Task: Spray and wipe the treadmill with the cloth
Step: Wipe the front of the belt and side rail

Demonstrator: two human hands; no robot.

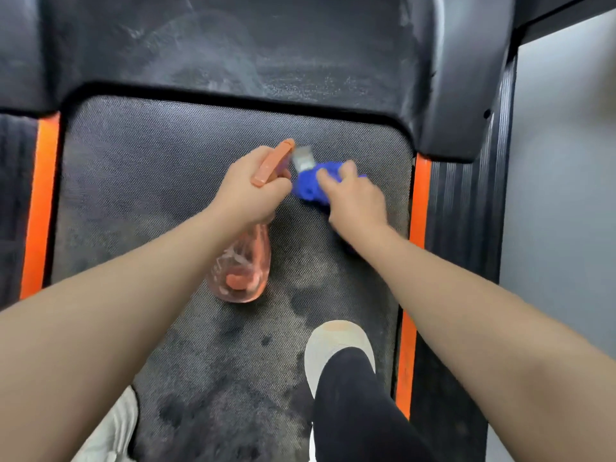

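Observation:
My left hand [248, 188] grips the neck of an orange spray bottle [241, 268], whose clear body hangs below the hand and whose orange trigger head points up and away. My right hand [353, 195] holds a blue cloth [311, 185] bunched under its fingers, just right of the bottle's nozzle. Both hands hover over the front of the dark treadmill belt [150, 181], which shows damp patches and grey dust smears.
The black motor cover [233, 51] spans the top, streaked with dust. Orange side strips [41, 201] and black ribbed rails [466, 211] flank the belt. My right foot in a white shoe [336, 345] stands on the belt; the other shoe [113, 428] is at the lower left. A grey wall [566, 178] is on the right.

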